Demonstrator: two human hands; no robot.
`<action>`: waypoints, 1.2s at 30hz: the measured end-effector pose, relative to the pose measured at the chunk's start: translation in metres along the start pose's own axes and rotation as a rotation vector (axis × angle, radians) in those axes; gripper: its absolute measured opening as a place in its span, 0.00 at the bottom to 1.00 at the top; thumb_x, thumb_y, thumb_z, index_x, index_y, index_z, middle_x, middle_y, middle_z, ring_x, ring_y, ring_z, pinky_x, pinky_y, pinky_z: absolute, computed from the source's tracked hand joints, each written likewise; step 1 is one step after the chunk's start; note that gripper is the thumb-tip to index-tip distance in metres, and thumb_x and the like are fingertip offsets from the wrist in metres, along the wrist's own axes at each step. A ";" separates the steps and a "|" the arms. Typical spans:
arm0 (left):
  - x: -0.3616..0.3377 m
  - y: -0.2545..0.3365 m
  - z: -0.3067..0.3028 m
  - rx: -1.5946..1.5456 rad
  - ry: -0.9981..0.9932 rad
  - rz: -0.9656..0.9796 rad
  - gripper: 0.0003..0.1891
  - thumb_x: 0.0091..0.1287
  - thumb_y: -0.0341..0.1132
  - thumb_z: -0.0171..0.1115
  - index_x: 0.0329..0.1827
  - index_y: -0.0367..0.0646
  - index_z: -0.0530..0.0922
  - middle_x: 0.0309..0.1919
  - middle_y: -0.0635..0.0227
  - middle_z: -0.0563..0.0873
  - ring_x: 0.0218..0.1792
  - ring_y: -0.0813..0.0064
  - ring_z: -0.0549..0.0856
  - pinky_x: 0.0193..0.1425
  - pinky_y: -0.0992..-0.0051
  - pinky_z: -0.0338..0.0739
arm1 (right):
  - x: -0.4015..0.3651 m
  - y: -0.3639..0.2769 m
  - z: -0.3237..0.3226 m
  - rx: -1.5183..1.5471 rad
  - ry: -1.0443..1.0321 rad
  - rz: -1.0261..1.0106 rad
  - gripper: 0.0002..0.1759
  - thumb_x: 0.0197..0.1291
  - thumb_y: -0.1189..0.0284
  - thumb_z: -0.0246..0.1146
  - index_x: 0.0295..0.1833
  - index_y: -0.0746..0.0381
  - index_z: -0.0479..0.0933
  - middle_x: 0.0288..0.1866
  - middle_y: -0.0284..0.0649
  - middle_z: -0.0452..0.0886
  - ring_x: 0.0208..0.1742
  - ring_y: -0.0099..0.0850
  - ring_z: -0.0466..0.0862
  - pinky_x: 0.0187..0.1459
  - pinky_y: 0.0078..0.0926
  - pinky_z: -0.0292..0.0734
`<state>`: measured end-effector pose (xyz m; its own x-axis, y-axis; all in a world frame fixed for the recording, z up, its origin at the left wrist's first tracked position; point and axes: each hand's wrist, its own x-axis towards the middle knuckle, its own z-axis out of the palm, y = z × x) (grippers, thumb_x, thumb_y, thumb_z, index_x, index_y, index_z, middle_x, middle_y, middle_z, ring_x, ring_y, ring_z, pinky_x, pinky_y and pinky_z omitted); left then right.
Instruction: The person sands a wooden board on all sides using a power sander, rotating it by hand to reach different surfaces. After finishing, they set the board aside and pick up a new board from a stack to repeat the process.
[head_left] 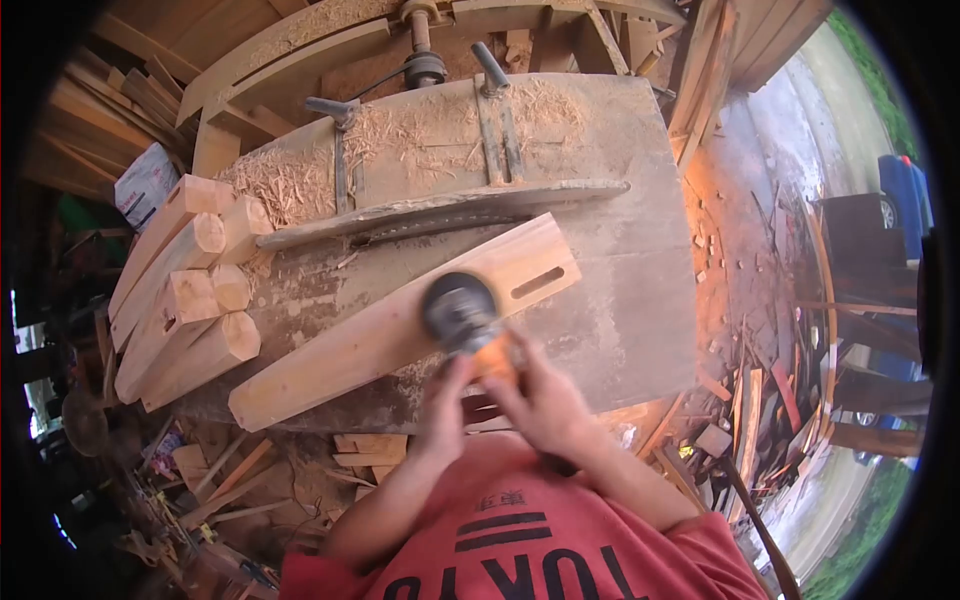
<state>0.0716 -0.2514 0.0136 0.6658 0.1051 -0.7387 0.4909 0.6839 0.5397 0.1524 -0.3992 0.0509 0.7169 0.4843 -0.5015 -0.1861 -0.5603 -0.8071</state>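
Head view, looking down on the worktop [620,330]. A long plank [340,350] lies slantwise across it, plain end at the near edge towards the left corner, far end towards the middle, with an oblong slot [538,282] cut through near that end. A disc sander [460,310] sits on the plank's upper face, about two thirds along towards the slotted end, disc flat to the wood; its orange body [497,355] points back at the near edge. Left hand [445,400] grasps the tool from the left just behind the disc; right hand [545,395] is clenched round the orange body; both wrap it firmly, no fingers loose. Four timbers with cut tenons [190,330] are stacked along the left edge, apart from the plank. Shavings [290,185] are heaped at the far left corner, and a curved metal bar [440,212] runs across the worktop just beyond the plank. Offcuts [370,450] litter the floor below the near edge. Judgement: a surfacing pass on the plank face is in hand, mid-length. The next move calls for an even two-handed hold, disc kept flat, and care that its rim does not catch the slot's edge when working towards that end
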 end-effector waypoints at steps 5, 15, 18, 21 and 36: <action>-0.026 0.008 -0.046 -0.035 0.059 -0.027 0.35 0.79 0.65 0.50 0.77 0.50 0.70 0.61 0.63 0.84 0.58 0.67 0.86 0.62 0.57 0.84 | 0.007 -0.010 0.041 -0.074 -0.064 -0.108 0.44 0.73 0.53 0.62 0.84 0.58 0.53 0.47 0.64 0.87 0.43 0.65 0.87 0.47 0.60 0.82; 0.037 -0.012 0.056 0.144 -0.122 0.200 0.29 0.73 0.56 0.70 0.53 0.32 0.82 0.39 0.63 0.88 0.39 0.83 0.85 0.40 0.80 0.80 | -0.006 0.017 -0.030 0.110 0.215 -0.009 0.39 0.74 0.60 0.64 0.81 0.65 0.58 0.47 0.56 0.89 0.49 0.42 0.92 0.47 0.36 0.86; 0.022 -0.009 0.009 0.025 -0.131 0.092 0.29 0.73 0.53 0.70 0.57 0.32 0.81 0.44 0.61 0.89 0.43 0.79 0.87 0.46 0.77 0.83 | -0.005 0.016 0.011 0.010 0.197 -0.080 0.38 0.74 0.60 0.64 0.81 0.64 0.58 0.45 0.56 0.89 0.45 0.46 0.92 0.45 0.40 0.86; -0.011 -0.002 -0.055 0.001 -0.010 0.151 0.29 0.78 0.56 0.60 0.67 0.39 0.77 0.55 0.63 0.86 0.52 0.71 0.88 0.56 0.67 0.86 | -0.003 -0.019 0.063 -0.036 0.021 -0.027 0.40 0.72 0.56 0.65 0.82 0.60 0.59 0.47 0.61 0.88 0.43 0.56 0.91 0.45 0.47 0.86; 0.021 0.002 -0.003 0.111 -0.127 0.165 0.30 0.70 0.58 0.72 0.54 0.34 0.84 0.40 0.67 0.88 0.33 0.83 0.84 0.31 0.78 0.77 | -0.002 0.010 0.025 0.095 0.180 -0.009 0.34 0.75 0.63 0.61 0.79 0.64 0.58 0.44 0.56 0.89 0.47 0.42 0.92 0.44 0.37 0.86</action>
<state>0.0851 -0.2455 -0.0017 0.8039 0.1125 -0.5840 0.4238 0.5806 0.6952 0.1326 -0.3892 0.0365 0.8260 0.3560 -0.4370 -0.2357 -0.4861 -0.8415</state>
